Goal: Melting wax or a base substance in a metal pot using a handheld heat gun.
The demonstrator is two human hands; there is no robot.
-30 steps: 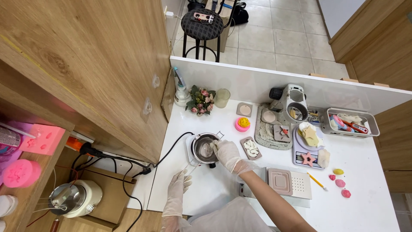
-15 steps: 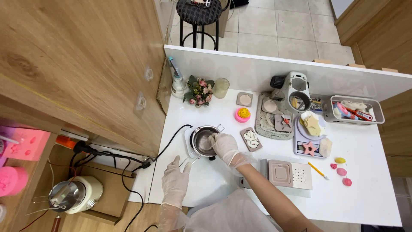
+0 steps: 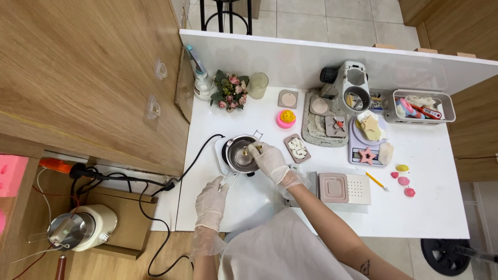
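From the head camera I see my gloved right hand [image 3: 270, 161] over the small metal pot [image 3: 240, 155], which sits on a white hot plate [image 3: 222, 155] near the left edge of the white table [image 3: 436, 207]. Its fingertips are pinched on something small and yellowish at the pot's rim; I cannot make out what it is. My gloved left hand [image 3: 210, 201] rests just below the pot's wire handle [image 3: 228, 182], fingers loosely curled; whether it grips the handle I cannot tell. The pot's contents are hard to read behind the hand. Beside it lies a brown mould [image 3: 298, 148] with white pieces. The stool at the top is cut off.
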